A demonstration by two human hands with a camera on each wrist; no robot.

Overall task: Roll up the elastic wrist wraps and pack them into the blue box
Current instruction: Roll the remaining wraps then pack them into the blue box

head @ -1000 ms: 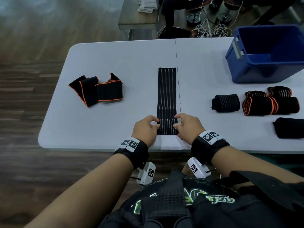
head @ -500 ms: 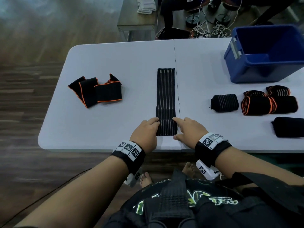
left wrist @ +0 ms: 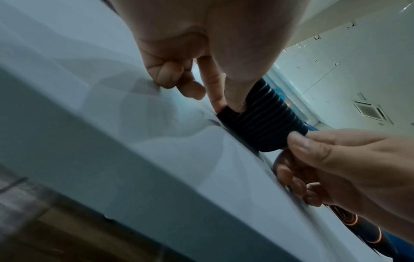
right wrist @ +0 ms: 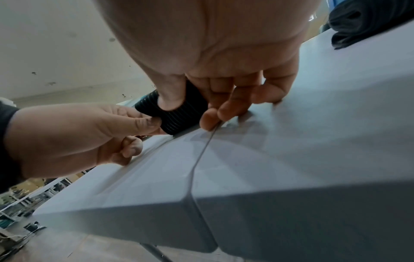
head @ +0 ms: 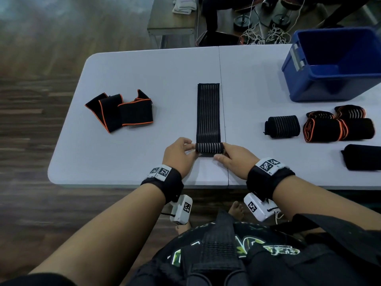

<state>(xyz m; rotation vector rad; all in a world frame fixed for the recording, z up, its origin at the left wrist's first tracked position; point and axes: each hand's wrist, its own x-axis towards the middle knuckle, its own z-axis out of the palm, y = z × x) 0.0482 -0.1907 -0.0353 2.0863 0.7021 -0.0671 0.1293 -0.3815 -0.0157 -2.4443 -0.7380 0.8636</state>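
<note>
We have the striped elastic wrist wrap (head: 208, 112) lying flat along the middle seam of the white folding table (head: 144, 67), and its near end is turned into a small roll (head: 209, 148). Our left hand (head: 179, 155) pinches the left end of this roll between thumb and fingers, and our right hand (head: 237, 159) pinches the right end. We judge the wrap light, soft and springy, so the roll may loosen if released. It is best held at both ends with even pressure. The blue box (head: 338, 65) stands far right.
</note>
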